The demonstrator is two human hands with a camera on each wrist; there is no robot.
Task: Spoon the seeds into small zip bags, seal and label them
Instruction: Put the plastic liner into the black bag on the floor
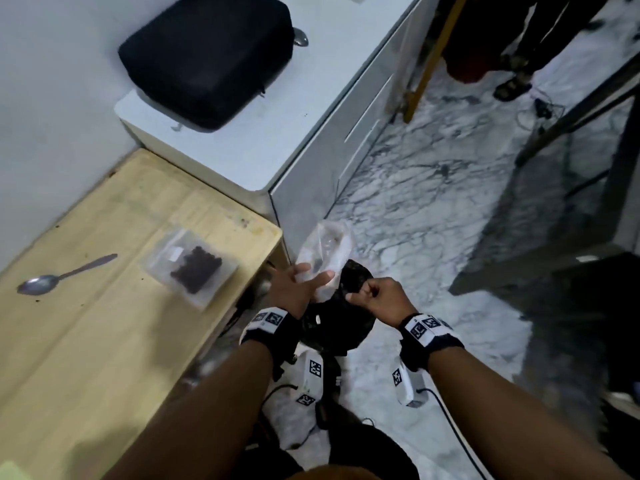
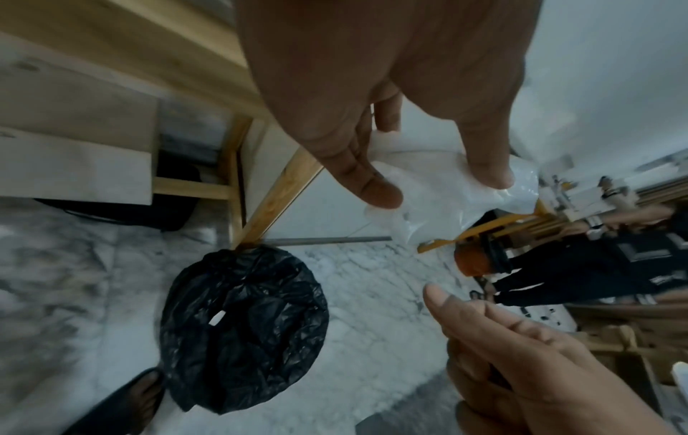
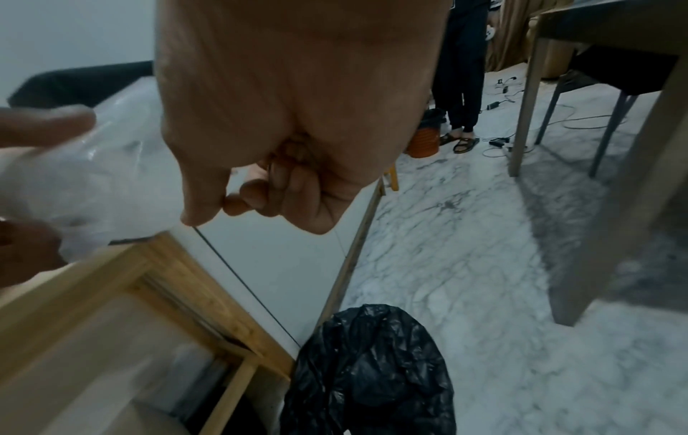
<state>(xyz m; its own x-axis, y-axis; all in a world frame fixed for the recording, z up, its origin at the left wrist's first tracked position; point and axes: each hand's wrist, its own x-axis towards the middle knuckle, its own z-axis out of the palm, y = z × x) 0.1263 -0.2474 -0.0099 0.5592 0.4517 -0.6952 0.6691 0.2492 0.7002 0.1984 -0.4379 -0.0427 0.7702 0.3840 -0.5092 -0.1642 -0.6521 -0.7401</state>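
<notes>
My left hand (image 1: pixel 311 276) pinches a crumpled clear plastic bag (image 1: pixel 327 245) between thumb and fingers, just past the right end of the wooden table (image 1: pixel 104 341). In the left wrist view the clear bag (image 2: pixel 439 212) hangs from my left fingertips (image 2: pixel 380 191). My right hand (image 1: pixel 363 293) is beside it, curled into a fist (image 3: pixel 257 197) with nothing visible in it. Both hands hover over a black-lined bin (image 1: pixel 332 323). A sealed zip bag of dark seeds (image 1: pixel 194 271) and a metal spoon (image 1: pixel 62 277) lie on the table.
A black case (image 1: pixel 207 57) and another spoon (image 1: pixel 300 38) sit on the white cabinet (image 1: pixel 277 133) behind the table. The marble floor (image 1: pixel 433 202) lies to the right, with a person's legs (image 3: pixel 461 88), cables and a dark table (image 3: pixel 614 44) further off.
</notes>
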